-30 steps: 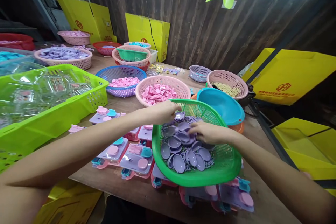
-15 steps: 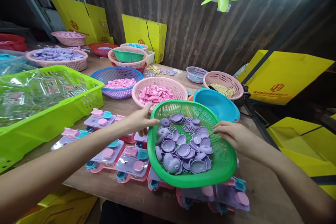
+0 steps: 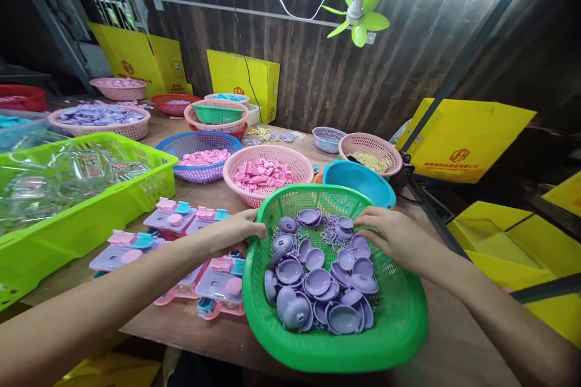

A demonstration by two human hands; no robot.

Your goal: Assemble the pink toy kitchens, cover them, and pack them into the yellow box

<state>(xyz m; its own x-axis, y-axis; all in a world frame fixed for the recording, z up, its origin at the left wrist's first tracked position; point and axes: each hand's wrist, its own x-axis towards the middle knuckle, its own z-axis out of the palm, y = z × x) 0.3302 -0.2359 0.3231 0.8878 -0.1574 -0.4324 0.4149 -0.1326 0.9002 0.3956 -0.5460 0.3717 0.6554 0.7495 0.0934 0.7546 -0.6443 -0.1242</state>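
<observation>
A green plastic basket (image 3: 336,360) holds several small purple toy cups and pots (image 3: 318,281), with thin purple pieces at its far side. My left hand (image 3: 242,231) is closed on the basket's left rim, thumb on top and fingers underneath. My right hand (image 3: 390,236) reaches over the right rim into the basket; its fingers are stretched out at the far purple cups, with nothing visibly held. Left of and under the basket lie pink-and-purple toy sets (image 3: 222,284) with blue parts, partly hidden by my left forearm and the basket.
Beyond it stand a pink basket of pink pieces (image 3: 267,154), a blue-purple basket (image 3: 200,139) and a blue bowl (image 3: 358,184). A lime crate (image 3: 136,193) of clear plastic shells fills the left. Yellow cartons (image 3: 472,139) stand at the right; a green fan (image 3: 356,12) hangs above.
The green basket has come nearer to me and tilted slightly. My right hand has moved from the right rim inward over the purple cups. The camera view has tipped upward.
</observation>
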